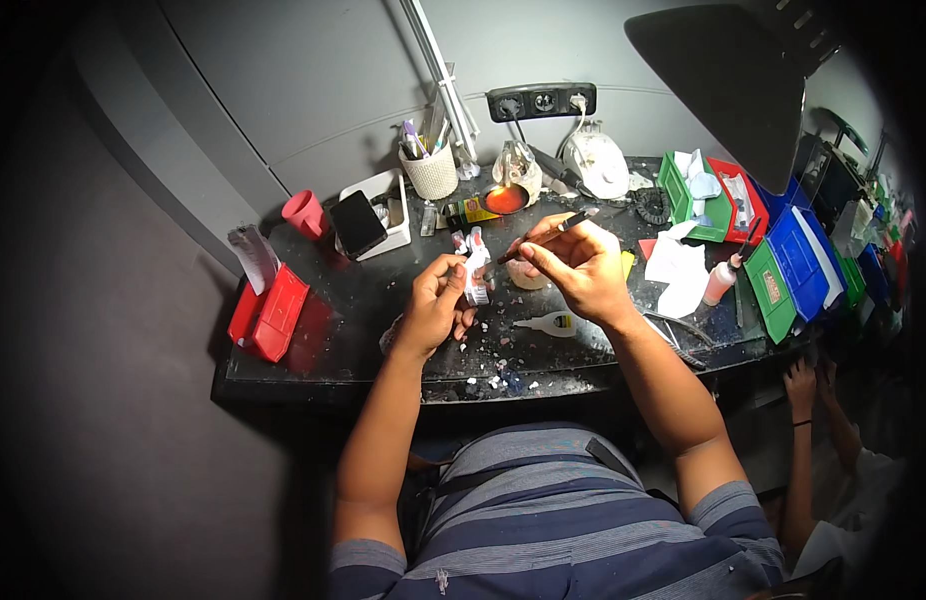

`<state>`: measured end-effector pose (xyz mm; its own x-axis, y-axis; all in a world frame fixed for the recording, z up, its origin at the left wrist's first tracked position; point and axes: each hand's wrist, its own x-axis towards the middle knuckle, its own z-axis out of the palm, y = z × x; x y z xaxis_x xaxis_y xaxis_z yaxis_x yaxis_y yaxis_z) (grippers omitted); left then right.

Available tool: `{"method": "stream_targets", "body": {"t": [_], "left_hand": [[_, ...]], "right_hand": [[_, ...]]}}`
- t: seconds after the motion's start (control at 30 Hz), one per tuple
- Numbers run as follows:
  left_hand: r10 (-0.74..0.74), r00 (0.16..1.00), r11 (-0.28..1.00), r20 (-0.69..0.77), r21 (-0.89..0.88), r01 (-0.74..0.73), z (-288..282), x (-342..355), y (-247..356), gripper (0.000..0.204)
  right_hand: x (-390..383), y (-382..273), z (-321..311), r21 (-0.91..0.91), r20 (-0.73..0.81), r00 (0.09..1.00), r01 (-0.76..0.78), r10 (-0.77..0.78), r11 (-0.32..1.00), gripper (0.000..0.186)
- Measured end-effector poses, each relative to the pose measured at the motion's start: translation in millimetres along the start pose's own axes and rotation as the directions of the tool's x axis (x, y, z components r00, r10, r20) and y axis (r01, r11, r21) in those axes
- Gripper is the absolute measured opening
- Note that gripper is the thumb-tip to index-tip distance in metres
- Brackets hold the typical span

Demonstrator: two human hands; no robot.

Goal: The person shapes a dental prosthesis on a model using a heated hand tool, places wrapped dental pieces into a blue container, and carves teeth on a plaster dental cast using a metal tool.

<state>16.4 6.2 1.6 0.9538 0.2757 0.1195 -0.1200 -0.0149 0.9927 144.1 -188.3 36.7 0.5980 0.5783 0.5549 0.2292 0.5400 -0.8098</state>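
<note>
My left hand [438, 305] grips a small white model with pink parts [474, 267], upright over the black bench. My right hand [581, 265], fingers pinched, holds a thin dark pen-like tool [569, 223], its tip beside the white model. Behind my right fingers a pale pink block [526, 280] is partly hidden. A white flat bottle [549, 323] lies below them among scattered white crumbs. A round dish with orange contents [506, 199] is just behind my hands.
On the bench [368, 365] are a red bin [279, 312], pink mug [304, 214], phone [358, 225], brush cup [429, 175], paper [671, 262], pink-liquid bottle [721, 282] and several coloured bins [803, 262]. A dark panel [723, 80] hangs upper right. Another person's hands [800, 385] are at lower right.
</note>
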Motion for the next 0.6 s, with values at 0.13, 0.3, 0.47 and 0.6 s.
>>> {"method": "stream_targets", "body": {"t": [0.13, 0.3, 0.47, 0.6], "left_hand": [[-0.006, 1.000, 1.000, 0.012, -0.028, 0.007, 1.0, -0.5, 1.9, 0.035], [-0.003, 1.000, 0.995, -0.014, -0.105, 0.001, 5.3, -2.4, 4.4, 0.029], [-0.003, 1.000, 0.995, -0.011, -0.099, 0.002, 6.0, -2.5, 6.8, 0.031], [0.025, 1.000, 0.999, 0.015, -0.035, -0.024, 2.6, -0.6, 3.1, 0.037]], "right_hand": [[1.0, 1.8, -0.3, -0.018, -0.020, 1.000, 0.014, -0.015, 1.000, 0.016], [0.4, -0.6, 3.1, -0.012, -0.040, 0.999, -0.015, 0.014, 1.000, 0.015], [0.1, 0.3, 5.5, -0.031, -0.039, 0.999, 0.007, -0.008, 0.999, 0.014], [0.4, 1.5, 2.7, -0.023, -0.009, 1.000, -0.007, 0.007, 1.000, 0.015]]}}
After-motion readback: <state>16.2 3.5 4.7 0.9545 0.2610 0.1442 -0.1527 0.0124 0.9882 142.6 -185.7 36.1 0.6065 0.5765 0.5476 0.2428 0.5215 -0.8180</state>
